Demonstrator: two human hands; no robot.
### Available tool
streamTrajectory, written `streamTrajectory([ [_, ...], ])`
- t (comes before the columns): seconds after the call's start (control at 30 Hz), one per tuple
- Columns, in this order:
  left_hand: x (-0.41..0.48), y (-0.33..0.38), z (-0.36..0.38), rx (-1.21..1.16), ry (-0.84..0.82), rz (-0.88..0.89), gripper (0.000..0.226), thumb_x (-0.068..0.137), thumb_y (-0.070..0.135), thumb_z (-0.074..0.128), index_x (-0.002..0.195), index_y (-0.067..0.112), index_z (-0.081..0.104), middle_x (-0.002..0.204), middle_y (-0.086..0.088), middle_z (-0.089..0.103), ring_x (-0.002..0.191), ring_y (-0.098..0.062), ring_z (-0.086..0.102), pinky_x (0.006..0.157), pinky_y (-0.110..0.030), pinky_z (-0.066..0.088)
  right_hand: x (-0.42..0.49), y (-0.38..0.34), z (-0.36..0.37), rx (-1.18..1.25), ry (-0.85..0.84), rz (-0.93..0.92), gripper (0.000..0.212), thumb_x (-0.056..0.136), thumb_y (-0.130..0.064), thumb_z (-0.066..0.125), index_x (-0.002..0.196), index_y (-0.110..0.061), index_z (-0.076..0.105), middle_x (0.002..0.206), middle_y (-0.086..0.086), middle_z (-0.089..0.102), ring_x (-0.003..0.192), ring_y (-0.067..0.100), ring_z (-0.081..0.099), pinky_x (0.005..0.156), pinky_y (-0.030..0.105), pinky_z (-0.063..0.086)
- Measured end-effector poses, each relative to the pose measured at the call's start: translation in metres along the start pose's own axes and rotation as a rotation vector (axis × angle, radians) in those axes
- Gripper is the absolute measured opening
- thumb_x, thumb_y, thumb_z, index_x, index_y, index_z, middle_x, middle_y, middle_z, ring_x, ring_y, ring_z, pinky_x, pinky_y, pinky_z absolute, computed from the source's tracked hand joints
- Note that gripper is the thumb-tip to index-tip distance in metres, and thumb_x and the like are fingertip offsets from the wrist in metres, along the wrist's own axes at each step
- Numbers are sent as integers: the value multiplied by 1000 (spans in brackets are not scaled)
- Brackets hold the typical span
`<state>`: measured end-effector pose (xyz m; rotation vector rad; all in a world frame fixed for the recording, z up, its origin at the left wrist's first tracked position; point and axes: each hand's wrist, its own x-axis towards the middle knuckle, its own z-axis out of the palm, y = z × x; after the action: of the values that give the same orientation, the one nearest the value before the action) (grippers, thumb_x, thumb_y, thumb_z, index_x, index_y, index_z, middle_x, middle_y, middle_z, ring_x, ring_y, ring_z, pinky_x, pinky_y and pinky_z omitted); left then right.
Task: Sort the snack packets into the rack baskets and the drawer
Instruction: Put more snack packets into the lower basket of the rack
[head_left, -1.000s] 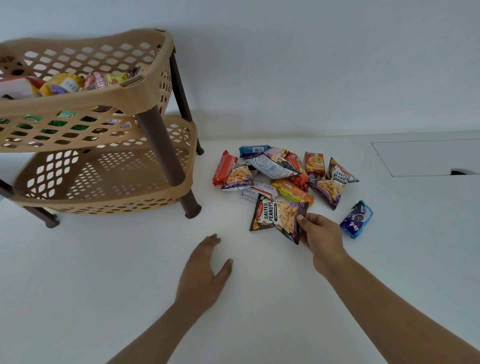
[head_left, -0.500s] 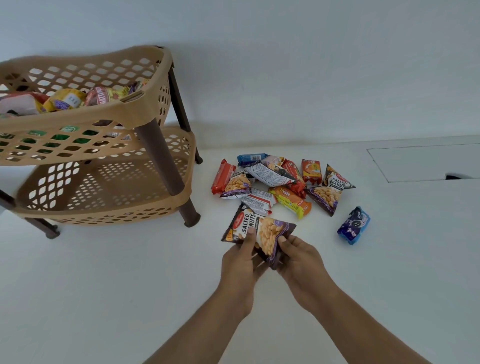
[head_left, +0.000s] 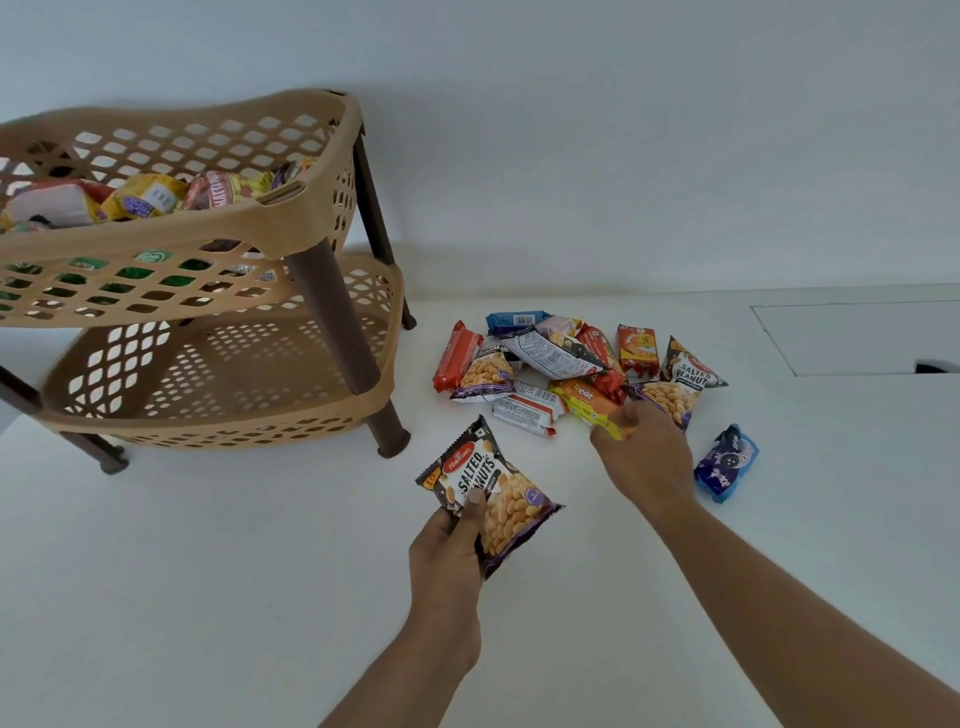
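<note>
The left hand (head_left: 448, 551) grips a peanut packet (head_left: 491, 496) by its near corner, thumb across the front, holding it tilted above the white worktop (head_left: 218, 582) just in front of the rack's nearest leg (head_left: 363, 374). The right hand (head_left: 641, 454) reaches into the near edge of the pile (head_left: 566, 366), its fingers curled onto an orange packet (head_left: 584, 397); whether they have closed on it I cannot tell. The pile lies to the right of the rack (head_left: 197, 291), close to the wall (head_left: 571, 145), with a red packet (head_left: 456, 356) at its left edge and a second peanut packet (head_left: 685, 376) at its right. A blue packet (head_left: 727, 462) lies alone just beside the right wrist, apart from the pile. The top basket (head_left: 291, 213) already holds several packets, piled toward its left; the lower basket (head_left: 358, 405) looks bare inside, and its front rim faces the hands. Between the hands and the lower basket the worktop is open, as is the whole near stretch. At far right a panel outline (head_left: 857, 338) is set flush into the worktop, with a dark notch at its right edge.
</note>
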<state>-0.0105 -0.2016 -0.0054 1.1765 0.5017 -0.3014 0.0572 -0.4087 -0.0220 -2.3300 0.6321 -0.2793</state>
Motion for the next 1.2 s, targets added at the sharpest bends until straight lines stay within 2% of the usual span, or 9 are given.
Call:
streamTrajectory([
  [0.1,1,-1,-1,5,2,-5,21,92,29,63,105,15,72,99,-6,76,91,-22,73,90,-40,53,13,8,8,-177,29,-61,44,79,-38,70,118,-20,60,112,1,58,105,23,52,80,36,46],
  [0.2,2,1,-3,5,-2,-13,20,92,30,63,104,16,72,98,-6,77,89,-22,74,87,-39,53,16,11,14,-180,12,-81,51,78,-36,73,122,-17,58,117,5,59,111,28,50,86,39,45],
  [0.43,1,1,-14,-15,-51,-53,28,93,34,59,113,16,66,102,-8,75,91,-20,73,70,-33,57,16,17,16,-221,-5,-146,47,76,-30,71,119,-13,59,108,7,65,101,29,54,84,42,50],
  [0.53,-2,2,-18,-64,-88,-76,29,94,34,57,116,16,64,104,-8,75,90,-19,73,66,-32,58,12,17,14,-264,-22,-103,51,72,-37,70,117,-12,61,105,6,64,100,28,53,82,39,49],
  [0.63,-5,3,-24,-89,-105,-85,28,96,32,55,117,16,64,105,-8,75,89,-19,73,65,-31,57,2,16,12,-262,-37,-33,49,69,-49,66,105,-16,65,93,2,61,90,21,54,67,33,48],
  [0.73,-11,5,-30,-110,-109,-86,27,95,32,56,115,17,64,104,-8,75,88,-18,73,66,-31,57,-13,17,9,-228,-16,50,47,65,-53,65,95,-17,66,84,0,59,77,17,54,56,28,43],
  [0.93,-23,12,-50,-76,-95,-82,27,93,32,60,114,15,66,103,-9,75,90,-20,73,70,-31,57,-47,20,4,-118,15,114,42,65,-50,66,94,-20,67,79,-6,61,65,5,51,48,20,32],
  [1.07,-26,22,-72,-63,-75,-61,25,90,29,64,110,13,69,101,-9,76,89,-22,74,65,-29,59,-78,17,7,-12,41,164,35,67,-49,68,92,-25,65,72,-16,56,65,2,51,50,20,34],
  [1.2,-25,34,-98,8,-69,-47,23,90,27,66,107,12,71,100,-8,76,90,-23,74,76,-34,58,-112,4,16,73,43,212,32,69,-47,69,93,-27,63,78,-12,61,68,7,57,55,24,43],
])
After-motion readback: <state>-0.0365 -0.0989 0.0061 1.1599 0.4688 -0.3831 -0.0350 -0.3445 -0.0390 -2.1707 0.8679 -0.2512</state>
